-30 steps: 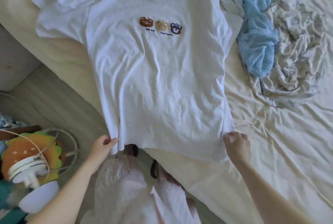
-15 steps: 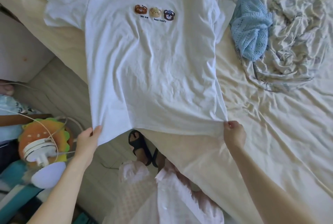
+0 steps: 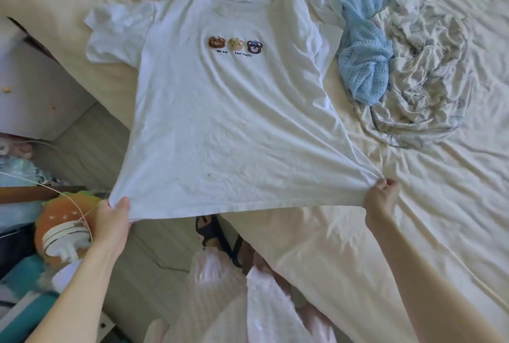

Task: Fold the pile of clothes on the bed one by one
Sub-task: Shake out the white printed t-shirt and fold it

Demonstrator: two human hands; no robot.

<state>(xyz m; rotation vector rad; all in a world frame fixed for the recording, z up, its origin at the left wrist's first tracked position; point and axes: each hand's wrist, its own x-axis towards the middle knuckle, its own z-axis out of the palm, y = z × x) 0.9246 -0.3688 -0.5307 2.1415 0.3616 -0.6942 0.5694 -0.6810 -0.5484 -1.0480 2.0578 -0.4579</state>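
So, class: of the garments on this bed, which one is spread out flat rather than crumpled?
The white T-shirt with three bear faces; the blue knit and pale printed garment lie crumpled.

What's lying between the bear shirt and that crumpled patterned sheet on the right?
In the head view, a light blue knit garment lies between the white T-shirt and the crumpled patterned fabric, overlapping the fabric's left edge.

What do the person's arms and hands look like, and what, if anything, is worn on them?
Both forearms are bare, with no sleeve in view. The left hand and right hand show no gloves, rings, watch or bracelet. The nails look short and unpainted, though they are small in this view.
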